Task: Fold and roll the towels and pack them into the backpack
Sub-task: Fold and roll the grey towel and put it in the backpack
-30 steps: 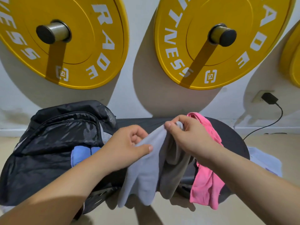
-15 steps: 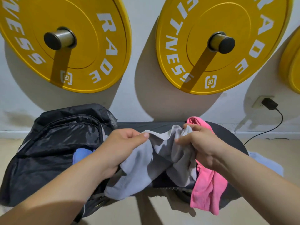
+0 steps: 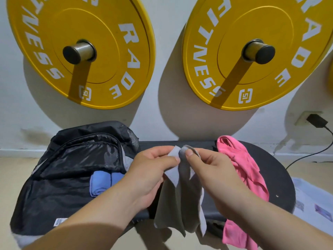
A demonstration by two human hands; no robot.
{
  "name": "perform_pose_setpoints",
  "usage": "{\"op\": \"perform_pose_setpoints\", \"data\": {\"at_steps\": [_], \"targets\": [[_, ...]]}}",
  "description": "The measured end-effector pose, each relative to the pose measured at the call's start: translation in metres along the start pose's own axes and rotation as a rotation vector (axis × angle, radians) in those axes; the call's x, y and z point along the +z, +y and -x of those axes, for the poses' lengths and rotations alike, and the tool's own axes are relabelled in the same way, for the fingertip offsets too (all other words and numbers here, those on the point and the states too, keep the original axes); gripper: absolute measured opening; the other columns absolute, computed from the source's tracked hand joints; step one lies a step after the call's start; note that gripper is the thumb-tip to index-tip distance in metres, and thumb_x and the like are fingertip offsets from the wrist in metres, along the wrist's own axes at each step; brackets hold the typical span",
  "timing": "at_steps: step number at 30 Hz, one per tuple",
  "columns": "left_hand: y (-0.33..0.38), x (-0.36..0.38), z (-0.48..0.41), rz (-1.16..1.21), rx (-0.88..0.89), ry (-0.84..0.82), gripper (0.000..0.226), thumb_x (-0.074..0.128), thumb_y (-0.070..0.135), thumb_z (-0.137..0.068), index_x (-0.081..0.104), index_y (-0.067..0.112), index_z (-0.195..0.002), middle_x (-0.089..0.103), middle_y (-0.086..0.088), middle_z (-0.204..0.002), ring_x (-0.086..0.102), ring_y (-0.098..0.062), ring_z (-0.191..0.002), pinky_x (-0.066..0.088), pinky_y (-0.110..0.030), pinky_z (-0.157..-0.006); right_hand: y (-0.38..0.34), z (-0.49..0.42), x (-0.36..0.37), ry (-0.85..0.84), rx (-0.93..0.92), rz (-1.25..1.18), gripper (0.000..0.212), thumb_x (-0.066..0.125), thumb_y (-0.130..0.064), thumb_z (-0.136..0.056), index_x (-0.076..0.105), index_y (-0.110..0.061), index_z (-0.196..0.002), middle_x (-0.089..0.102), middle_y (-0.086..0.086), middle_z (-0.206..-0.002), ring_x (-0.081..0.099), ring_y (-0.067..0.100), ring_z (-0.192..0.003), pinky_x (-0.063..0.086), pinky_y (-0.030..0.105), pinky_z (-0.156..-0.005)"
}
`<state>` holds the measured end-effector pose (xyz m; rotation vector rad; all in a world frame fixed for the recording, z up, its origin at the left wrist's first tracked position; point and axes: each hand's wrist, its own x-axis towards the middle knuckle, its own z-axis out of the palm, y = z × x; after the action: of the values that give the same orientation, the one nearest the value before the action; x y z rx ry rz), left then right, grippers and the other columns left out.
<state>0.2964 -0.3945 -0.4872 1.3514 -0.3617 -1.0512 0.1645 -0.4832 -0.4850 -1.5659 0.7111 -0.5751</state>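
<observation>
A grey towel point(image 3: 180, 201) hangs bunched between my two hands over the black bench pad point(image 3: 273, 170). My left hand point(image 3: 153, 170) pinches one top corner and my right hand point(image 3: 210, 170) pinches the other, the two corners almost touching. The towel's lower end droops past the pad's front edge. A pink towel point(image 3: 246, 174) lies crumpled on the pad to the right of my right hand, its end dangling over the front. The black backpack point(image 3: 59, 177) lies open at the left, with rolled blue towels point(image 3: 102, 183) inside its opening.
Two yellow weight plates point(image 3: 115, 56) point(image 3: 225, 73) hang on pegs on the white wall behind. A black plug and cable point(image 3: 317, 121) sit in a wall socket at far right. White papers point(image 3: 313, 201) lie on the beige floor to the right of the pad.
My hands came together, bringing the grey towel's two top corners close. The towel, spread wide half a second ago, now hangs narrow and bunched.
</observation>
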Motion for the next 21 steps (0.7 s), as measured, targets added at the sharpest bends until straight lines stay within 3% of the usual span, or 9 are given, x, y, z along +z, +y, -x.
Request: {"op": "perform_pose_setpoints", "data": {"at_steps": [3, 5, 9, 11, 13, 14, 17, 19, 21], "targets": [[0.001, -0.003, -0.004, 0.128, 0.005, 0.127, 0.024, 0.080, 0.015, -0.077, 0.079, 0.013, -0.101, 0.078, -0.015, -0.107, 0.071, -0.028, -0.107, 0.045, -0.057, -0.110, -0.001, 0.002, 0.006, -0.038, -0.048, 0.068, 0.042, 0.052, -0.042, -0.104, 0.067, -0.003, -0.106, 0.071, 0.024, -0.096, 0.068, 0.018, -0.084, 0.053, 0.055, -0.089], [0.000, 0.002, -0.002, 0.131, -0.010, 0.111, 0.029, 0.082, 0.026, -0.070, 0.081, 0.021, -0.098, 0.078, -0.007, -0.112, 0.063, -0.026, -0.123, 0.038, -0.054, -0.116, 0.000, 0.003, 0.007, -0.027, -0.091, 0.134, 0.042, 0.050, -0.038, -0.104, 0.063, 0.002, -0.105, 0.068, 0.019, -0.085, 0.062, 0.017, -0.081, 0.052, 0.044, -0.084], [-0.005, 0.016, 0.003, 0.184, -0.013, 0.044, 0.028, 0.065, 0.002, -0.093, 0.074, 0.013, -0.118, 0.077, -0.012, -0.114, 0.067, -0.026, -0.119, 0.041, -0.047, -0.115, 0.002, 0.003, 0.009, -0.041, -0.150, 0.261, 0.034, 0.048, -0.035, -0.105, 0.067, -0.006, -0.103, 0.070, 0.013, -0.095, 0.061, 0.020, -0.096, 0.051, 0.045, -0.091], [-0.003, 0.016, 0.004, 0.218, -0.001, 0.047, 0.036, 0.060, -0.009, -0.092, 0.068, 0.007, -0.123, 0.073, -0.018, -0.120, 0.069, -0.029, -0.116, 0.046, -0.043, -0.111, 0.005, 0.002, 0.009, -0.044, -0.132, 0.233, 0.030, 0.047, -0.031, -0.104, 0.068, -0.009, -0.103, 0.071, 0.019, -0.097, 0.064, 0.023, -0.083, 0.054, 0.048, -0.082], [-0.002, 0.013, 0.003, 0.277, -0.002, 0.062, 0.039, 0.060, -0.016, -0.088, 0.066, 0.002, -0.122, 0.072, -0.022, -0.120, 0.072, -0.028, -0.110, 0.054, -0.035, -0.101, 0.006, 0.002, 0.005, -0.022, -0.113, 0.192, 0.026, 0.050, -0.026, -0.104, 0.073, -0.014, -0.101, 0.074, 0.018, -0.096, 0.061, 0.013, -0.077, 0.054, 0.042, -0.074], [-0.001, 0.013, 0.003, 0.292, -0.007, 0.059, 0.038, 0.062, -0.016, -0.086, 0.065, 0.000, -0.121, 0.073, -0.023, -0.117, 0.073, -0.028, -0.107, 0.056, -0.033, -0.097, 0.006, 0.002, 0.002, 0.000, -0.107, 0.161, 0.024, 0.054, -0.022, -0.103, 0.077, -0.019, -0.099, 0.078, 0.009, -0.092, 0.066, 0.006, -0.080, 0.055, 0.038, -0.075], [-0.003, 0.012, 0.005, 0.284, -0.020, 0.018, 0.033, 0.067, -0.010, -0.085, 0.065, -0.010, -0.119, 0.073, -0.026, -0.113, 0.074, -0.030, -0.105, 0.055, -0.037, -0.099, 0.004, 0.000, -0.006, 0.064, -0.077, 0.060, 0.015, 0.068, -0.015, -0.096, 0.081, -0.020, -0.092, 0.078, -0.010, -0.079, 0.069, -0.002, -0.071, 0.054, 0.021, -0.067], [-0.002, 0.011, 0.006, 0.256, -0.007, 0.035, 0.029, 0.070, -0.006, -0.086, 0.066, -0.009, -0.115, 0.075, -0.025, -0.108, 0.076, -0.030, -0.099, 0.058, -0.036, -0.092, 0.004, 0.000, -0.008, 0.081, -0.042, 0.037, 0.010, 0.073, -0.021, -0.093, 0.080, -0.018, -0.087, 0.076, -0.005, -0.074, 0.066, 0.004, -0.064, 0.058, 0.033, -0.067], [-0.001, 0.011, 0.008, 0.149, 0.026, 0.060, 0.021, 0.074, 0.001, -0.086, 0.072, -0.002, -0.107, 0.077, -0.022, -0.103, 0.077, -0.026, -0.089, 0.062, -0.036, -0.083, 0.004, 0.000, -0.008, 0.085, -0.029, 0.035, 0.013, 0.072, -0.027, -0.093, 0.079, -0.019, -0.087, 0.077, 0.002, -0.078, 0.072, 0.022, -0.073, 0.062, 0.053, -0.075]]}}
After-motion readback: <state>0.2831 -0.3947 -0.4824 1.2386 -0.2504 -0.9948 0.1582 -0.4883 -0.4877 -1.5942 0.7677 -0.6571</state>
